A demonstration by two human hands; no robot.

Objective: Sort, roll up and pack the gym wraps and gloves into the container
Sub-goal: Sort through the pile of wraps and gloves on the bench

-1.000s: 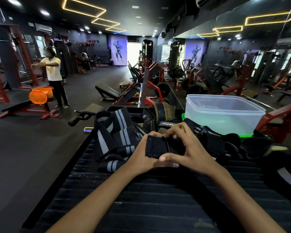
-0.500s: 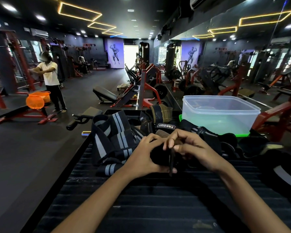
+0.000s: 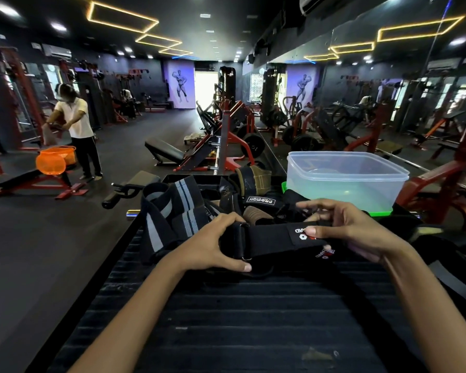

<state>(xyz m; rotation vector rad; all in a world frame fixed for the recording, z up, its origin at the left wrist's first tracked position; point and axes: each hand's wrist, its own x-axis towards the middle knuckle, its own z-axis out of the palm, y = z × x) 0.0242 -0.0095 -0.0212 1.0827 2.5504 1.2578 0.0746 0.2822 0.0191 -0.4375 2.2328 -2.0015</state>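
Now your left hand [image 3: 213, 246] grips the buckle end of the black wrap [image 3: 269, 239] and your right hand [image 3: 345, 230] pinches its logo end, stretched just above the near worktop [image 3: 253, 319]. Roll it next; the container [image 3: 345, 179] waits far right.

- Container [image 3: 345, 181] stands at the tabletop's [image 3: 253, 319] far right corner.
- Striped wraps [image 3: 172, 214] lie at the far left edge.
- Gloves [image 3: 253, 189] lie between them.
- Strap [image 3: 267, 238] lies nearer, mid-tabletop.
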